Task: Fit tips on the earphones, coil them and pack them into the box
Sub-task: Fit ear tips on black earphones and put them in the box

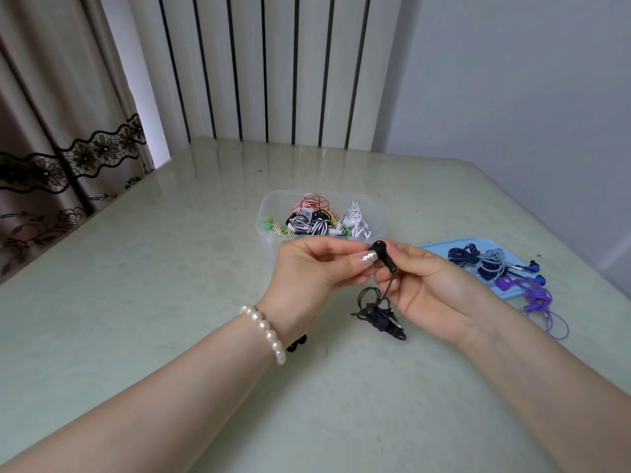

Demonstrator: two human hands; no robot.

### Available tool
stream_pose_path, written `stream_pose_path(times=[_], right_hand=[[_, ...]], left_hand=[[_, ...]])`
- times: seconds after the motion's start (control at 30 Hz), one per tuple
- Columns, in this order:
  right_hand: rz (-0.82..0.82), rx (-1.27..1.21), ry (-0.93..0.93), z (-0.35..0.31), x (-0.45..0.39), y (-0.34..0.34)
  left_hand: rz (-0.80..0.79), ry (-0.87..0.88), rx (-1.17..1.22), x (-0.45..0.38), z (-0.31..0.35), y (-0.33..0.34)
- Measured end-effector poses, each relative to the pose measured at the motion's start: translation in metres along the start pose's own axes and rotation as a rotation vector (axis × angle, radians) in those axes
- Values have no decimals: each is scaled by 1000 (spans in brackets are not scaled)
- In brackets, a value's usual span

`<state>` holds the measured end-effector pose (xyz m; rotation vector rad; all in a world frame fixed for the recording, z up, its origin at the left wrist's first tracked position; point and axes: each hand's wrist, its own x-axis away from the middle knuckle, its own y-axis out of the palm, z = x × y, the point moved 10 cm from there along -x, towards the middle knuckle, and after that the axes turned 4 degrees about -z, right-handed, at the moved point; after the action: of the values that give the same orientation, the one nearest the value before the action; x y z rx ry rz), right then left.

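A black earbud (385, 257) is held up between both hands above the table. My right hand (430, 288) grips its stem. My left hand (314, 268) pinches its black tip end with thumb and fingers. The earbud's black cable hangs down to a tangled bundle (379, 315) lying on the table below my hands. Behind my hands stands a clear plastic box (269, 213) holding several coiled earphones in red, white, green and black-and-white.
A blue lid (440, 246) at the right carries dark blue, grey and purple earphones (532, 295); a purple cable trails off it onto the table. Small black pieces (296, 343) lie by my left wrist. A radiator and wall stand behind, a curtain at the left.
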<state>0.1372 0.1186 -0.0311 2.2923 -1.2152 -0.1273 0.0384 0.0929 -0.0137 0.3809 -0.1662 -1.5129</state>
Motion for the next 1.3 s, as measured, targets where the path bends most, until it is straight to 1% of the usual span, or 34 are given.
stream_pose_path(times=[0.1,0.17,0.27,0.37,0.47,0.53,0.63,0.7,0.8,0.9,1.0,1.07,1.2,1.3], right_hand=[[0,7,49,4,1,0],[3,31,68,5,2,-1],[-2,43,89,4,4,0],[-29,48,122,3,7,2],[-124,6,170,7,8,8],[-169,-3,186,9,9,10],[-176,30,172,6,9,11],[-154,56,164,5,9,10],[-52,129,142,0,10,3],[38,190,48,-12,10,-3],[106,222,-5,-18,11,-7],[133,296,-17,-20,12,-8],[151,393,-65,-23,12,-10],[137,461,-118,-26,11,-8]], left_hand=[[12,137,-157,1,15,-2],[0,198,-190,2,22,-1],[-46,245,-199,5,28,6],[-109,232,-186,5,27,12],[-170,202,-152,4,26,17],[-178,196,-137,3,26,16],[-185,191,-148,4,25,16],[-180,193,-150,3,24,15],[-139,215,-156,5,24,15],[-103,222,-182,4,23,15],[-112,205,-260,4,24,17],[-119,188,-296,5,24,18],[-37,101,-216,4,16,7],[-29,63,-201,2,13,2]])
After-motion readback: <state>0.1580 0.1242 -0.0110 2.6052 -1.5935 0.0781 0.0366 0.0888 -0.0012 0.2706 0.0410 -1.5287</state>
